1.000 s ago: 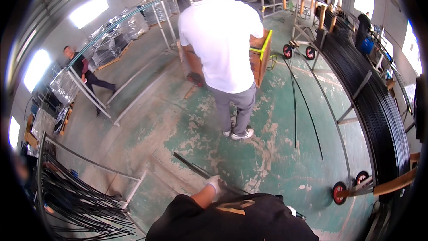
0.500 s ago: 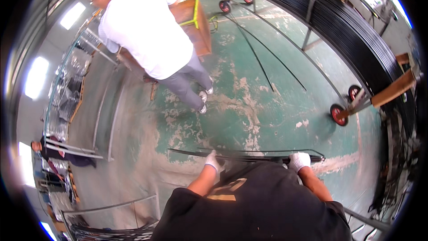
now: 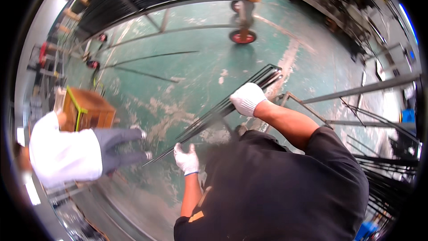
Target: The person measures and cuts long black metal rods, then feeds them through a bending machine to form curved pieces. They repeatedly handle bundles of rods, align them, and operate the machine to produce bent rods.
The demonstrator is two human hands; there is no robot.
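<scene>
A bundle of thin black metal rods (image 3: pixel 209 122) slants in front of me, its looped, bent ends at the upper right and its loose tips at the lower left. My right hand (image 3: pixel 248 99), in a white knit glove, is closed round the bundle close to the looped ends. Toward the other end, my left hand (image 3: pixel 187 159), gloved the same way, has its fingers at the rods and its thumb apart from them. The fingers partly hide behind the hand, so its exact grip is hard to make out.
A wheeled rack (image 3: pixel 191 27) loaded with long black rods stands ahead. Loose rods (image 3: pixel 147 57) lie on the green floor. On the left, a person in a white shirt (image 3: pixel 67 149) is beside a brown box (image 3: pixel 96 107). A metal frame (image 3: pixel 365 90) stands at my right.
My view has turned to the right, so the person and box now appear at the left. The rod bundle has swung from level to slanting, its right end higher, still in my hands.
</scene>
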